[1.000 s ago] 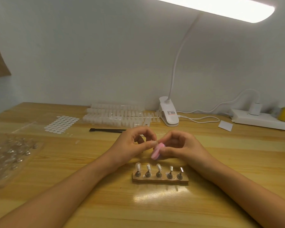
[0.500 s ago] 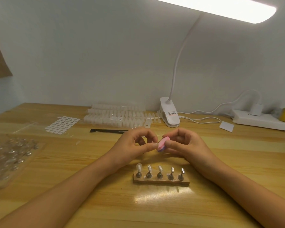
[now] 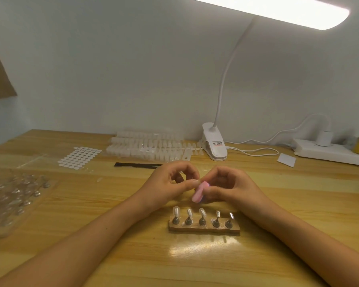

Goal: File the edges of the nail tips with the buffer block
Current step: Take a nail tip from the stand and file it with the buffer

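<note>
Your buffer block (image 3: 198,193) has swung down toward six o'clock, just at twelve o'clock of the stand (image 3: 204,229), your right hand (image 3: 233,188) curled round its end and your left hand (image 3: 169,183) pinching what looks like a nail tip (image 3: 195,181) against it, which is light, flexy and slippery, so hold its sides.

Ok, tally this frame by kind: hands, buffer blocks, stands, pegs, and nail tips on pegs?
Hands: 2, left hand and right hand
Pink buffer block: 1
Wooden stand: 1
Metal pegs: 5
Nail tips on pegs: 5
Total: 14
</note>
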Demonstrator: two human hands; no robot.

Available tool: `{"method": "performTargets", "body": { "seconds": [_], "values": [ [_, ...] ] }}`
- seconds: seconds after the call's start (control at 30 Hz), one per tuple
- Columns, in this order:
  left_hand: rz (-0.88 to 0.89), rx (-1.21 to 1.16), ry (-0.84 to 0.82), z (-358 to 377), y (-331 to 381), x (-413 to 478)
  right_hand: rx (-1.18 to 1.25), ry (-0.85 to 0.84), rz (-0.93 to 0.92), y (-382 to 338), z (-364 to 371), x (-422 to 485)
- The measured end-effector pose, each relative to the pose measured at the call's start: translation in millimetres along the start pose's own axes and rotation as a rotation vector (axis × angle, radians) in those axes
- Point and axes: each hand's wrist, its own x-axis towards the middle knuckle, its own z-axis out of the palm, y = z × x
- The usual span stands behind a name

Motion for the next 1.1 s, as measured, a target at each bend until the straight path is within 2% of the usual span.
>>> {"method": "performTargets", "body": {
  "seconds": [0.1,0.23,0.33,0.47,0.57,0.7,0.8,0.83,0.93,1.03,1.1],
  "values": [
    [-0.020,-0.005,-0.003,0.9,0.7,-0.3,0.125,0.160,0.003,0.4,-3.3,0.8],
    [0.002,-0.003,-0.008,0.8,1.8,-0.5,0.004,0.015,0.013,1.2,0.0,0.3],
    [-0.023,-0.003,-0.010,1.0,1.2,-0.7,0.108,0.167,0.005,1.3,-2.8,1.6],
    [-0.007,0.007,-0.009,1.0,1.4,-0.4,-0.002,0.020,0.019,1.0,0.8,0.4],
    [-0.025,0.004,-0.005,1.0,1.0,-0.5,0.132,0.181,0.014,0.4,-2.7,1.4],
    [-0.002,0.012,-0.012,1.2,0.7,-0.1,-0.012,0.017,0.021,0.2,1.5,0.1],
    [-0.030,0.002,-0.015,1.3,-0.2,-0.4,0.101,0.170,0.005,2.3,-3.0,1.3],
    [-0.027,0.009,-0.015,1.6,-0.3,-0.5,0.101,0.168,0.012,1.2,-3.3,1.4],
    [-0.007,0.017,-0.005,1.2,0.4,0.0,-0.009,0.005,0.012,0.3,1.0,-0.2],
    [-0.025,0.010,-0.006,0.8,-0.2,0.0,0.108,0.142,-0.009,1.7,-2.9,0.6],
    [-0.017,0.024,-0.016,1.5,-0.1,-0.2,0.071,0.095,0.008,0.1,-2.5,0.5]
  ]
}}
